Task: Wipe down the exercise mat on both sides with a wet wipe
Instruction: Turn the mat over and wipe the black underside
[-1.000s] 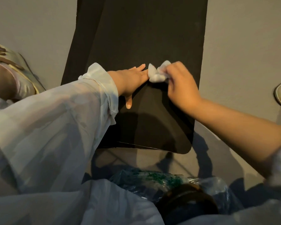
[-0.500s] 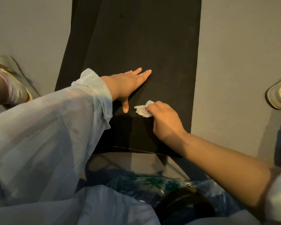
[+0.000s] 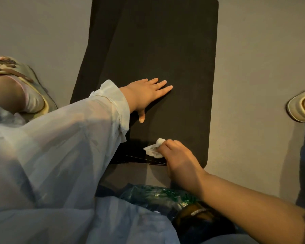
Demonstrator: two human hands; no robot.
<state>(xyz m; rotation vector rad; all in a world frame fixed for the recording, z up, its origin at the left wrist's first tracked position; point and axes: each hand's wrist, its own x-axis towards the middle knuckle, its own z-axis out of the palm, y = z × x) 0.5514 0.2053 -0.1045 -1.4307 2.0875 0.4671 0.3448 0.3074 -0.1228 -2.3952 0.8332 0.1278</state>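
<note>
We look down on a plain grey floor [image 3: 253, 67] in dim, warm light. The black mat [image 3: 165, 50] lies flat on it, running away from us, its near edge just in front of our knees. Our left hand [image 3: 144, 92] rests flat on the mat, fingers straight and spread. Our right hand [image 3: 178, 155] pinches a crumpled white wipe [image 3: 152, 149] against the mat near that edge. Our loose white sleeve [image 3: 69, 138] covers the mat's near left corner. 2 pale sandals flank the mat: one [image 3: 18, 81] left, one [image 3: 301, 108] right.
</note>
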